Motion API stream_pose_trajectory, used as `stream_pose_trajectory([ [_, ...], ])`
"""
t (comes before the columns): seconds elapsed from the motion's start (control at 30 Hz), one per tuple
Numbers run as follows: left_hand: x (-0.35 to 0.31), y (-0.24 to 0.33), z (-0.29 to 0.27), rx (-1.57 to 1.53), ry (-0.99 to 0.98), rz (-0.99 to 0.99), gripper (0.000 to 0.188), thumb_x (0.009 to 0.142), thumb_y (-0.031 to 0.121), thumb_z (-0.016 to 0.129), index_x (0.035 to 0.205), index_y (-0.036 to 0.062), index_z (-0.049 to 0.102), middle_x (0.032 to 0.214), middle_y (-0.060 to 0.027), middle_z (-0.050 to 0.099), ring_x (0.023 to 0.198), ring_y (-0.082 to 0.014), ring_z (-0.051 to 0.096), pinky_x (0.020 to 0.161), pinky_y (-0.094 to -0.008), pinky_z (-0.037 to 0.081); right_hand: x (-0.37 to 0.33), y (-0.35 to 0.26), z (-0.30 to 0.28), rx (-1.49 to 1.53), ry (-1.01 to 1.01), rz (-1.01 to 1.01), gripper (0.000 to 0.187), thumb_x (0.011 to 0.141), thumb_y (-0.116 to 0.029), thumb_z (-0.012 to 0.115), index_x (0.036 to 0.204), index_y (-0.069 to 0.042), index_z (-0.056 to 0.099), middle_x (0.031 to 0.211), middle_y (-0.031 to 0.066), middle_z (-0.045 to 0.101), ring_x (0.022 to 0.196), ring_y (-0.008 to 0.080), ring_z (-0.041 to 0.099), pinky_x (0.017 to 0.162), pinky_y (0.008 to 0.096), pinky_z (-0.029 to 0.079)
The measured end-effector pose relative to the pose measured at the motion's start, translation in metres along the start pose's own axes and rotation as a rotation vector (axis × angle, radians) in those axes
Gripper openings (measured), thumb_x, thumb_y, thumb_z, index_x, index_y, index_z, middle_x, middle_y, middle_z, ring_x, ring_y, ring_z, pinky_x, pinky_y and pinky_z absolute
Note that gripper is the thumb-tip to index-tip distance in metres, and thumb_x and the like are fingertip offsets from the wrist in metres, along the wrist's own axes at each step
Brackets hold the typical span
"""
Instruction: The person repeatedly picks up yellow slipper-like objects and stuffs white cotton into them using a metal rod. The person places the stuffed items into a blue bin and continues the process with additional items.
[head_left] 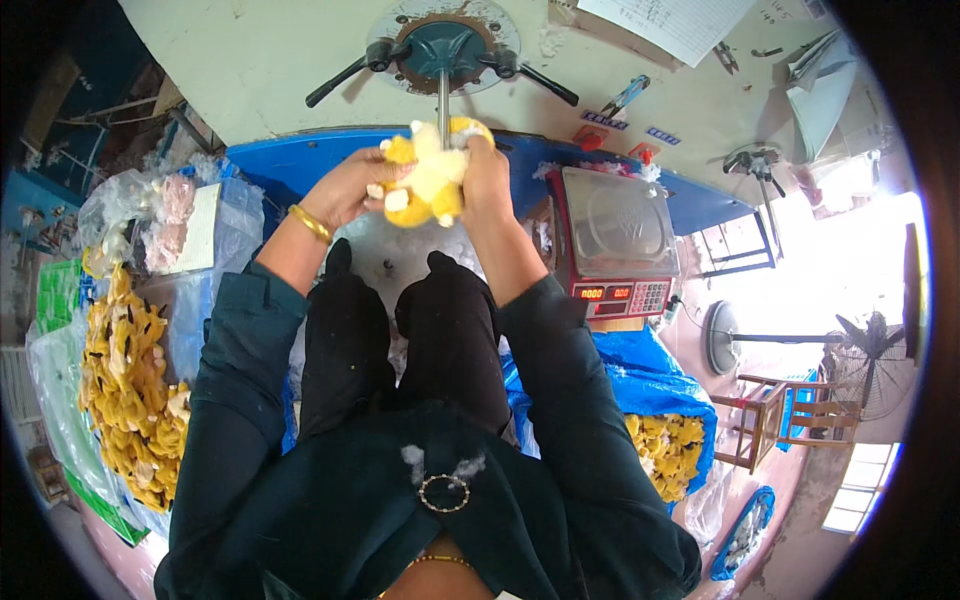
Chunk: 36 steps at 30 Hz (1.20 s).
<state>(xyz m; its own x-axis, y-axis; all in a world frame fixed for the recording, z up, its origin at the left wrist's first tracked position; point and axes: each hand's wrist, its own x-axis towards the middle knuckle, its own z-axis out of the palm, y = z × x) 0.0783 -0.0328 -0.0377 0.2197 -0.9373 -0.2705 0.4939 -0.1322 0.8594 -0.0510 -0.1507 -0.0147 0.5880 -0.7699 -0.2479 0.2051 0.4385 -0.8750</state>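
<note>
A yellow and cream plush toy [432, 178] is held up against the thin metal nozzle [443, 108] that sticks out of a round machine fitting with black handles [442, 50]. My left hand [345, 188], with a gold bangle on its wrist, grips the toy's left side. My right hand [484, 170] clasps the toy's right side and top, close to the nozzle. Both forearms wear dark sleeves. My knees in black trousers [400, 330] sit below the toy, with white stuffing between them.
A weighing scale with a steel pan and red display [615, 240] stands to the right. A pile of yellow toy skins in clear plastic [125, 390] lies at left; more lie in a blue bag [665, 440] at right. A standing fan [860, 350] is far right.
</note>
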Motion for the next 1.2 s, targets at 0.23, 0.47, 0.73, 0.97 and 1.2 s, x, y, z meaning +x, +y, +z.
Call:
stream_pose_trajectory([
  [0.23, -0.041, -0.022, 0.076, -0.333, -0.201, -0.008, 0.047, 0.089, 0.021, 0.065, 0.131, 0.0069, 0.048, 0.123, -0.0115, 0.058, 0.110, -0.0243, 0.061, 0.086, -0.0400, 0.055, 0.028, 0.011, -0.028, -0.054, -0.439, 0.271, 0.035, 0.092, -0.025, 0.046, 0.101, 0.004, 0.064, 0.093, 0.0142, 0.068, 0.081, 0.0245, 0.068, 0.072, 0.0361, 0.056],
  [0.47, -0.042, -0.011, 0.089, -0.520, 0.085, -0.191, 0.043, 0.086, 0.028, 0.068, 0.123, 0.0120, 0.054, 0.110, -0.0091, 0.065, 0.099, -0.0253, 0.065, 0.067, -0.0442, 0.059, 0.040, 0.002, -0.038, -0.070, -0.710, 0.318, 0.027, 0.092, -0.021, 0.052, 0.110, -0.002, 0.061, 0.105, 0.0119, 0.067, 0.095, 0.0215, 0.066, 0.087, 0.0359, 0.053],
  [0.73, -0.008, 0.007, 0.065, -0.589, -0.078, -0.211, 0.038, 0.088, 0.031, 0.062, 0.122, 0.0131, 0.056, 0.112, -0.0081, 0.064, 0.098, -0.0248, 0.065, 0.064, -0.0384, 0.058, 0.056, -0.007, -0.022, -1.029, -0.625, -0.370, 0.016, 0.084, -0.023, 0.066, 0.094, -0.011, 0.069, 0.094, 0.0049, 0.070, 0.084, 0.0161, 0.068, 0.077, 0.0296, 0.054],
  [0.97, -0.053, 0.005, 0.095, -0.443, 0.126, -0.218, 0.041, 0.084, 0.031, 0.069, 0.118, 0.0099, 0.057, 0.104, -0.0082, 0.067, 0.091, -0.0237, 0.067, 0.057, -0.0346, 0.058, 0.004, -0.003, -0.035, -0.129, -0.567, 0.089, 0.024, 0.087, -0.023, 0.063, 0.100, -0.003, 0.065, 0.099, 0.0065, 0.069, 0.085, 0.0151, 0.068, 0.078, 0.0289, 0.055],
  [1.2, -0.080, -0.012, 0.092, -0.266, -0.011, -0.240, 0.041, 0.090, 0.032, 0.062, 0.122, 0.0075, 0.056, 0.110, -0.0084, 0.065, 0.100, -0.0226, 0.065, 0.074, -0.0395, 0.058, -0.017, 0.019, -0.080, -0.770, -0.660, -0.623, 0.014, 0.091, -0.016, 0.053, 0.095, -0.004, 0.059, 0.092, 0.0065, 0.059, 0.086, 0.0183, 0.057, 0.072, 0.0315, 0.048],
])
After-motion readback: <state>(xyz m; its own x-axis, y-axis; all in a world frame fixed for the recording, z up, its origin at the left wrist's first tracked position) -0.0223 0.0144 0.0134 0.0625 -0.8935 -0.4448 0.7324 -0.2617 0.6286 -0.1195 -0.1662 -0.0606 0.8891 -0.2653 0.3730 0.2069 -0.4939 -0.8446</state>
